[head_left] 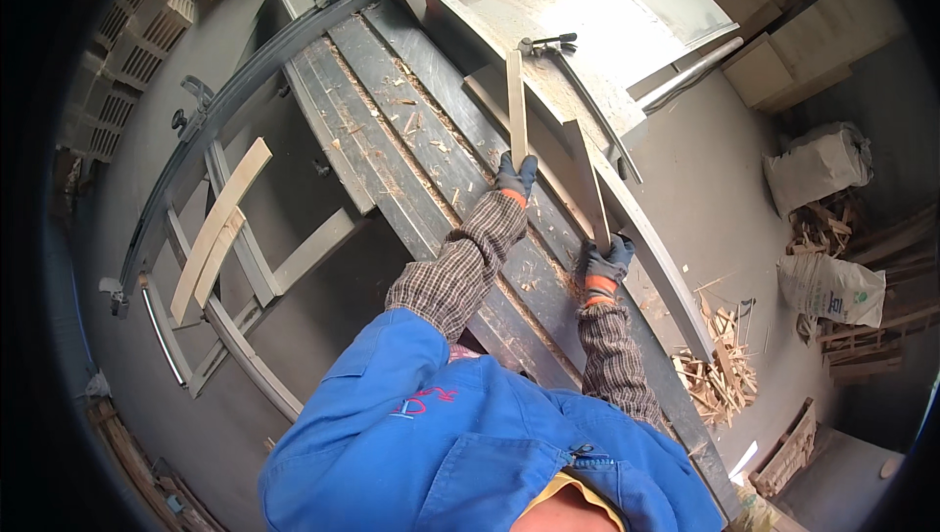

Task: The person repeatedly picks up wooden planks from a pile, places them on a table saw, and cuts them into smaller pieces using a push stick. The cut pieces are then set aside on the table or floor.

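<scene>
On the far left, a metal frame [245, 268] stands beside the machine, and two pale boards [217, 229] lie across it, well apart from the hands.

Next comes the desk [392, 150], a long grey saw table covered with sawdust and chips. It runs from the person up and away, a little to the left.

The left hand [515, 178], in a dark glove with an orange cuff, is closed around the near end of a thin strip [516, 106]. The strip's long axis points almost straight away from the person, toward a clamp [548, 43] at the far end of the table. The left arm is stretched far forward, nearly straight, with the checked sleeve lying over the desk.

To the right, the right hand [605, 263] is also gloved and closed on the near end of a wider slat [587, 185]. This slat leans up and slightly left, so the two pieces come a little closer at their far ends. It lies just beside the long fence [646, 248] on the right edge of the desk. The right arm is bent and nearer to the body, so this hand is the closer one.

Both pieces lie ahead of the hands, with their length along the desk.

Further right, on the floor, there are wood scraps [720, 375] and white sacks [827, 287].
</scene>
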`<state>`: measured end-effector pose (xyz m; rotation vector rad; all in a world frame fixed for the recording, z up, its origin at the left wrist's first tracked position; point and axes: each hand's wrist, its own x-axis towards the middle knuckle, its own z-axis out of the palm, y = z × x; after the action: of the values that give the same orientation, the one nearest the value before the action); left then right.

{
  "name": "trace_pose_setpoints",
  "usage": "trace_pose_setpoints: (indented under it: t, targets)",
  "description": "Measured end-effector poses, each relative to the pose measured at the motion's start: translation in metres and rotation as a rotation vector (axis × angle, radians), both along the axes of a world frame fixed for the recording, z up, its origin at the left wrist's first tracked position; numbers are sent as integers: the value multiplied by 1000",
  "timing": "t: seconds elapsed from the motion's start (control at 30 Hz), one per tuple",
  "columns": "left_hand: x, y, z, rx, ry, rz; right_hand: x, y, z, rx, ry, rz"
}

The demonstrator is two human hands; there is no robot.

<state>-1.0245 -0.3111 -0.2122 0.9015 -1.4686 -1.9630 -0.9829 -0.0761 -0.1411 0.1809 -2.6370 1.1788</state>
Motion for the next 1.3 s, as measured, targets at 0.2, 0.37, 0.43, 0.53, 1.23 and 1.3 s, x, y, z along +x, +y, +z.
trace_pose_setpoints:
  t: [0.2, 0.37, 0.43, 0.53, 1.23, 1.3]
  targets:
    - [-9, -23, 35, -280, -283, -61, -26, -52, -8, -130, -68, 61]
    - [-36, -78, 65, -519, -590, -84, -56, -112, -4, -34, 14, 185]
    - [-44, -100, 62, -523, -577, -81, -66, -134, -3, -9, -53, 211]
    - [-57, -133, 43, -799, -673, 43, -78, -164, -13, -95, -155, 245]
    - [-82, -192, 17, -557, -559, -152, 13, 13, 120, -658, -966, 471]
    - [-80, -202, 4, -579, -566, -119, 24, 29, 111, -697, -1001, 391]
